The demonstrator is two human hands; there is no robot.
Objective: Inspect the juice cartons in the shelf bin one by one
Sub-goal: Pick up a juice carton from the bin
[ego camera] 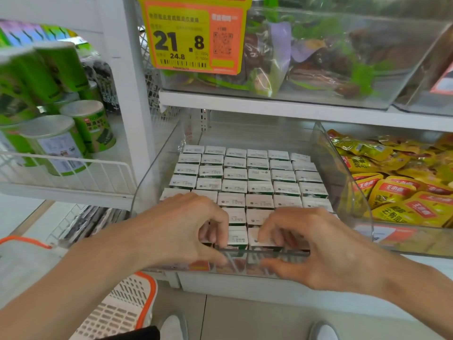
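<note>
Several rows of small white-topped juice cartons stand packed upright in a clear plastic shelf bin. My left hand reaches over the bin's front left. Its fingers curl down onto a front-row carton, and its thumb lies outside the clear front wall. My right hand mirrors it at the front right, with fingers curled on the neighbouring front-row carton and thumb in front of the wall. The hands hide the other cartons in the front rows.
A bin of yellow snack packets adjoins on the right. Green canisters sit in a white wire rack on the left. Above hangs a yellow price tag on a bin of wrapped snacks. A white-and-orange basket stands below left.
</note>
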